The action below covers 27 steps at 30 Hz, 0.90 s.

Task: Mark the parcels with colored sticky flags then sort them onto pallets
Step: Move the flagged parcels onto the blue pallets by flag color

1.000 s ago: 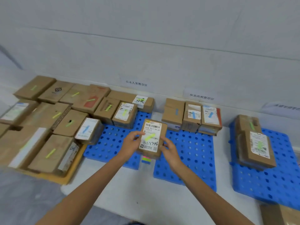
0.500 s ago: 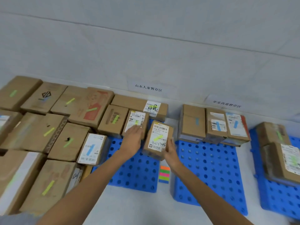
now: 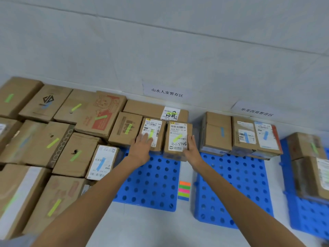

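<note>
Parcel [image 3: 178,139], green-flagged, set at rear of blue pallet [image 3: 153,193], touching neighbouring parcel [image 3: 154,129]. Left grip [image 3: 142,150] released, flat on neighbour; right grip [image 3: 192,148] released, pressing parcel's side. Placement judged nearly done; sticky flags [image 3: 184,190] lying between pallets for further marking.

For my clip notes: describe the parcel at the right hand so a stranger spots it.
Below the left wall sign lies the leftmost blue pallet. The parcel sits at its back right corner, right hand against its side. Alone among its neighbours, its label bears black handwritten numbers under a green flag.
</note>
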Each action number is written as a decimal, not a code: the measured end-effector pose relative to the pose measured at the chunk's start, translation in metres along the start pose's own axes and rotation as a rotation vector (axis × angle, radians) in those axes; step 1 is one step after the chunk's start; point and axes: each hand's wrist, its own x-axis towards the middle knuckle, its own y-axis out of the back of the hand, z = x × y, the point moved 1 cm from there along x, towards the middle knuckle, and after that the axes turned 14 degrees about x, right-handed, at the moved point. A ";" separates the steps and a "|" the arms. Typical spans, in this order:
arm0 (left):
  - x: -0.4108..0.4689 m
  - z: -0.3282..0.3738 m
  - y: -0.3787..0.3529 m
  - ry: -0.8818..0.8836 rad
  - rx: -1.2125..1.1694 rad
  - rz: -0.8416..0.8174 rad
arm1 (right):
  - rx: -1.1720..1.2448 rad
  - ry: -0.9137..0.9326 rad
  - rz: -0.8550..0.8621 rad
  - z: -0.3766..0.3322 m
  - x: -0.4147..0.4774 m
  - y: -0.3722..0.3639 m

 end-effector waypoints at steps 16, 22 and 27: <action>-0.052 0.105 0.048 -0.223 -0.240 0.297 | 0.268 0.129 0.006 0.010 -0.085 0.085; -0.085 0.226 0.073 -0.405 -0.336 0.226 | 0.344 0.212 0.123 0.057 -0.170 0.199; -0.117 0.352 0.072 -0.525 -0.458 0.038 | 0.432 0.169 0.317 0.125 -0.243 0.329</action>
